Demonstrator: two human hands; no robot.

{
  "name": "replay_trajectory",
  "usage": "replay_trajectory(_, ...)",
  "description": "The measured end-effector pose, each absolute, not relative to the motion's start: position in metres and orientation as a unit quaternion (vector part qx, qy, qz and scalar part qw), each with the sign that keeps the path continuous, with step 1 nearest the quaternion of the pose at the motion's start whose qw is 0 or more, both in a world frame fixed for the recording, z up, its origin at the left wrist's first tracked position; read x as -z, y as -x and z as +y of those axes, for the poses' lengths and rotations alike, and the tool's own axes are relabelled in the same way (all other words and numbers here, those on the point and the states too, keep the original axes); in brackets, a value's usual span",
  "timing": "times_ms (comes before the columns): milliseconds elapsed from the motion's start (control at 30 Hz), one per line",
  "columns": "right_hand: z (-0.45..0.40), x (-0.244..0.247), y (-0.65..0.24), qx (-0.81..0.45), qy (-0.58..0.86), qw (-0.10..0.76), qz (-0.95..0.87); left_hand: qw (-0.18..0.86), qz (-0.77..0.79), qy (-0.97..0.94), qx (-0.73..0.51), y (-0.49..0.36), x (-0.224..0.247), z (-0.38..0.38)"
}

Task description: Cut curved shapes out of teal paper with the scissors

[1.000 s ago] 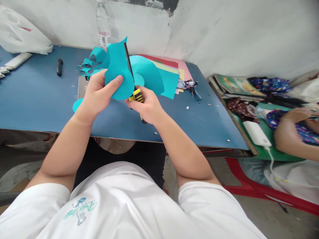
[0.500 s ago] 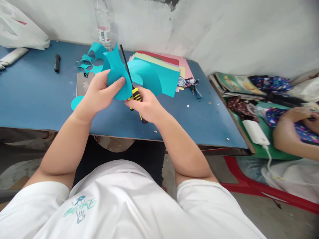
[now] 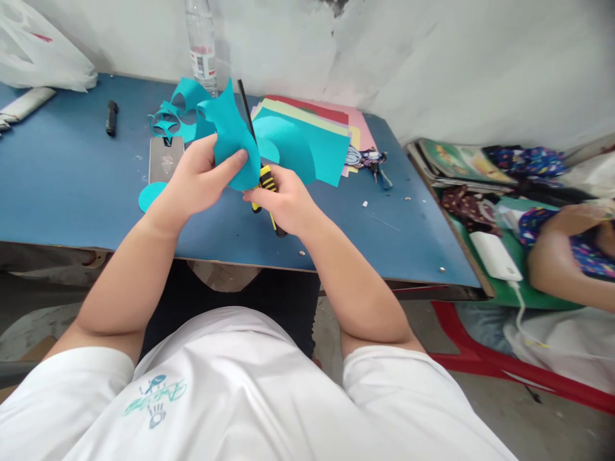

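Observation:
A curved piece of turquoise paper (image 3: 234,131) is pinched in my left hand (image 3: 202,176), thumb on its near face. My right hand (image 3: 286,198) grips the yellow and black handles of a pair of scissors (image 3: 268,179). One dark blade points up and away along the paper's right edge; the other blade is hidden, apparently behind the paper. Under my left wrist lies a turquoise paper disc (image 3: 152,195), near a grey phone (image 3: 163,159). Turquoise offcuts (image 3: 177,112) with round holes lie beyond my left hand.
Coloured paper sheets (image 3: 331,153) are stacked at the back, beside keys on a patterned strap (image 3: 372,159). A clear bottle (image 3: 202,51) stands by the wall. A black marker-like object (image 3: 111,118) lies left. Another person's arm (image 3: 552,256) rests at right near a white power bank (image 3: 494,256).
The paper, scissors and both hands appear slightly further right, while the whole view has shifted a little. Both hands keep their hold.

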State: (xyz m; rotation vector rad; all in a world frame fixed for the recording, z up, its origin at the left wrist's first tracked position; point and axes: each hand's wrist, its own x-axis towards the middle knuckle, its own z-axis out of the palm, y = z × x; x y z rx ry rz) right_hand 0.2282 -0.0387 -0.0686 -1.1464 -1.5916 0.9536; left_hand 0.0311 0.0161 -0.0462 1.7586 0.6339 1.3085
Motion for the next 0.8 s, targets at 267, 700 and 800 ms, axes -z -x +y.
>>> replay_trajectory(267,-0.042,0.064,-0.227,-0.394,0.440,0.475,-0.652,0.434,0.212,-0.695,-0.532,-0.034,0.048,0.020)
replay_trajectory(700,-0.043,0.062,-0.227,-0.389,0.438,0.489,-0.646,0.412,0.245,-0.674,-0.563,-0.034,0.050,0.028)
replay_trajectory(800,-0.043,0.062,-0.227,-0.388,0.435,0.497,-0.643,0.408,0.249,-0.665,-0.574,-0.034,0.050,0.026)
